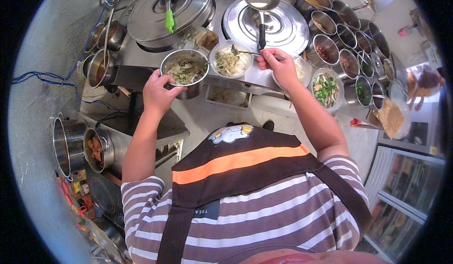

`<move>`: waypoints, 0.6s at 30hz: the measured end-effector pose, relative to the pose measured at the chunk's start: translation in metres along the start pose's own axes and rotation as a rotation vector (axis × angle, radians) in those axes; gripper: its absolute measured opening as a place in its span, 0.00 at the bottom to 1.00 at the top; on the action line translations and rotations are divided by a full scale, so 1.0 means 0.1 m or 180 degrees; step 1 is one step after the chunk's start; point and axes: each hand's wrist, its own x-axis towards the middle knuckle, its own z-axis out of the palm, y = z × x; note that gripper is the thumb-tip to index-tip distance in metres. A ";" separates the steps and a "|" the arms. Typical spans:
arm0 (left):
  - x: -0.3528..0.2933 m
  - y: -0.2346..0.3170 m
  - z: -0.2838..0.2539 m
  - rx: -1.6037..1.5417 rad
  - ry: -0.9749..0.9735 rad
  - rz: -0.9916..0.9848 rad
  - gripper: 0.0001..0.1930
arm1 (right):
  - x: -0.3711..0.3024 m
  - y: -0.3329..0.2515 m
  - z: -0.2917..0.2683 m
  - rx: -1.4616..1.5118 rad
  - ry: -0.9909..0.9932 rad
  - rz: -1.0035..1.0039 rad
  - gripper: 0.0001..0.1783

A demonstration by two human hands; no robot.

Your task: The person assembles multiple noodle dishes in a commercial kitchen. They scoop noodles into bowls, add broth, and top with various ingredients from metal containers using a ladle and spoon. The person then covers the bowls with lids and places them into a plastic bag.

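Note:
My left hand (159, 91) grips a steel pot (192, 90) by its side, at the counter's near edge. Chopped pale and green vegetables (185, 70) fill much of it. Just to the right stands a clear round plastic bowl (231, 74) of pale food with bits of green on top. Closed around a metal spoon (247, 53), my right hand (279, 66) holds it level, its tip over that bowl with some green food on it. Under and beside my right wrist is another clear bowl (304, 68), partly hidden. A third bowl (326, 89) with greens and sliced food sits farther right.
Two large lidded pots (165, 14) (288, 26) stand behind, with ladles on their lids. Many steel containers (325, 49) of ingredients crowd the right side. More pots (101, 68) and blue cables (52, 78) are at left. A glass-door fridge (401, 193) stands lower right; another person (424, 82) is partly visible.

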 end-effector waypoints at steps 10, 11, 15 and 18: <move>-0.33 -0.10 0.21 -0.0326 0.0005 -0.0215 0.15 | -0.08 0.11 0.05 -0.3044 -0.0553 -0.1739 0.05; -0.35 -0.09 0.24 -0.0350 -0.0025 -0.0231 0.15 | -0.10 0.15 0.07 -0.3319 -0.0650 -0.2008 0.05; -0.45 -0.05 0.32 -0.0406 -0.0143 -0.0363 0.15 | -0.20 0.19 0.18 -0.2777 -0.0433 -0.1478 0.06; -0.48 -0.03 0.35 -0.0462 -0.0151 -0.0339 0.15 | -0.14 0.33 0.10 -0.1538 0.0064 -0.0356 0.09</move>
